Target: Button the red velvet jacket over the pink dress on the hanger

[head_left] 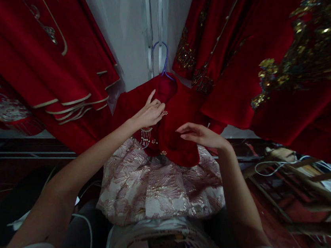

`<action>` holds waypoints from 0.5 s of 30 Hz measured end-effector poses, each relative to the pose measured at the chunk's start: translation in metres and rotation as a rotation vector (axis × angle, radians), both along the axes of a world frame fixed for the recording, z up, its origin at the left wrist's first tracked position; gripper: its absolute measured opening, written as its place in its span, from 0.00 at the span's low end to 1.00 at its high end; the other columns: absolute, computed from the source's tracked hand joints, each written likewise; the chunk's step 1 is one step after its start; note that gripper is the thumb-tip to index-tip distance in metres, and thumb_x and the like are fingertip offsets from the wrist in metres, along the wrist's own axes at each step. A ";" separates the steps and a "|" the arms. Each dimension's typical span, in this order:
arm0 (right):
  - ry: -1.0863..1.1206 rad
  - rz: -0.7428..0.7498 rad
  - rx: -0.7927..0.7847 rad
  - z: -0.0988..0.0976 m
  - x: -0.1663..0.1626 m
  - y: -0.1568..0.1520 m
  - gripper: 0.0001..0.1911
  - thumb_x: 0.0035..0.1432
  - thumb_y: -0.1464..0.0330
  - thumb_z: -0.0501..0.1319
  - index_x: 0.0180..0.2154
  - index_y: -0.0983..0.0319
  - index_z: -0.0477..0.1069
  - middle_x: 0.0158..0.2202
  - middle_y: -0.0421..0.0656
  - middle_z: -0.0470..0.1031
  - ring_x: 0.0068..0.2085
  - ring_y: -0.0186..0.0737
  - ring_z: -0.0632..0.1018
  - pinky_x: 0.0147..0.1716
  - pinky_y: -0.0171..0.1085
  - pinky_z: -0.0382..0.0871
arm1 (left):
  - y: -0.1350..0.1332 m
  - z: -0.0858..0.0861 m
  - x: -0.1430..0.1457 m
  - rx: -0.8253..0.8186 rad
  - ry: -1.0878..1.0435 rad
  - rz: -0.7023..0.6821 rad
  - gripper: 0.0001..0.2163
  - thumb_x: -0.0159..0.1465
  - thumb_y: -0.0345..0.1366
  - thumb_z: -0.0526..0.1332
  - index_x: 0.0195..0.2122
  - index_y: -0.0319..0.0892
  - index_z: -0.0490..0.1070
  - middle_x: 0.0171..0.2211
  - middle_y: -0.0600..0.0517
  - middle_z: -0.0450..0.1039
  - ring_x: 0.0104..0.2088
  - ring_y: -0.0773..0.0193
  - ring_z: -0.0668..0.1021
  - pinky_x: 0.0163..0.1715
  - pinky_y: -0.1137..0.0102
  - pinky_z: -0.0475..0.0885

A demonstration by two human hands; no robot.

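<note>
A red jacket (180, 126) with ornate gold buttons (163, 153) hangs on a purple hanger (165, 58). Beneath it spreads a shiny pale pink and white brocade skirt (161, 194). My left hand (151, 113) is at the jacket's collar, its fingers closed on the front edge beside the top button, one finger raised. Below that wrist dangles a beaded tassel ornament (146, 136) on the jacket's chest. My right hand (200, 135) hovers over or lightly touches the other front panel; its fingers are apart and hold nothing.
Red garments with pale trim (70, 99) hang at the left. More red garments with gold sequins (292, 57) hang at the right. A pale wall or door (122, 33) stands behind. Wooden-framed furniture (307, 187) and white cables (267, 168) lie at lower right.
</note>
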State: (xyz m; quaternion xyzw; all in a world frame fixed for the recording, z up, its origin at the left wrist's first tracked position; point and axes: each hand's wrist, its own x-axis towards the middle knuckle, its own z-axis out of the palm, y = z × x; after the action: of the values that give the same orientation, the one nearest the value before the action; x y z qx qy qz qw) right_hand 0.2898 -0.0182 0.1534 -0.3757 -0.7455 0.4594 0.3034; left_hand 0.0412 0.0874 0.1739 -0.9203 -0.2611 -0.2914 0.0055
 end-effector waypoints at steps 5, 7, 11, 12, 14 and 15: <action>0.118 -0.117 0.118 0.014 -0.010 0.002 0.16 0.59 0.60 0.62 0.47 0.59 0.70 0.51 0.46 0.73 0.55 0.40 0.73 0.61 0.45 0.64 | -0.006 -0.005 0.002 0.036 -0.010 0.064 0.03 0.64 0.33 0.56 0.37 0.42 0.69 0.34 0.50 0.72 0.46 0.56 0.73 0.65 0.40 0.36; 0.139 -0.128 0.128 0.018 -0.015 0.000 0.15 0.60 0.60 0.62 0.47 0.59 0.70 0.51 0.46 0.73 0.54 0.40 0.74 0.61 0.45 0.64 | -0.007 -0.006 0.002 0.026 -0.024 0.079 0.03 0.64 0.34 0.58 0.37 0.42 0.69 0.35 0.50 0.72 0.47 0.55 0.73 0.65 0.39 0.35; 0.133 -0.085 0.118 0.018 -0.019 -0.008 0.14 0.60 0.61 0.62 0.47 0.58 0.70 0.50 0.45 0.74 0.53 0.39 0.74 0.59 0.44 0.66 | -0.008 -0.005 0.002 0.018 -0.040 0.083 0.03 0.63 0.34 0.59 0.37 0.42 0.70 0.34 0.50 0.73 0.46 0.55 0.74 0.65 0.39 0.34; 0.122 -0.069 0.108 0.017 -0.018 -0.009 0.14 0.60 0.61 0.62 0.46 0.58 0.71 0.50 0.45 0.74 0.52 0.39 0.75 0.59 0.44 0.66 | -0.008 -0.005 0.002 0.027 -0.037 0.088 0.03 0.63 0.34 0.59 0.37 0.42 0.70 0.34 0.50 0.73 0.46 0.55 0.74 0.65 0.39 0.35; 0.106 -0.067 0.096 0.015 -0.015 -0.011 0.14 0.60 0.61 0.62 0.46 0.59 0.71 0.48 0.45 0.75 0.51 0.39 0.75 0.57 0.44 0.67 | -0.008 -0.005 0.003 0.048 -0.033 0.095 0.03 0.64 0.34 0.59 0.37 0.42 0.70 0.33 0.50 0.73 0.45 0.55 0.74 0.65 0.39 0.35; 0.102 -0.078 0.095 0.014 -0.013 -0.011 0.14 0.60 0.61 0.62 0.46 0.59 0.71 0.48 0.45 0.75 0.50 0.39 0.76 0.57 0.44 0.68 | -0.009 -0.006 0.003 0.055 -0.039 0.094 0.03 0.64 0.33 0.58 0.37 0.42 0.71 0.33 0.50 0.74 0.45 0.55 0.75 0.65 0.39 0.36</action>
State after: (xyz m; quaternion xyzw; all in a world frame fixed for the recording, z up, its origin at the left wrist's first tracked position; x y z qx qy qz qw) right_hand 0.2768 -0.0288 0.1672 -0.3657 -0.7348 0.4298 0.3763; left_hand 0.0442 0.0786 0.1683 -0.9007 -0.2959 -0.3157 0.0392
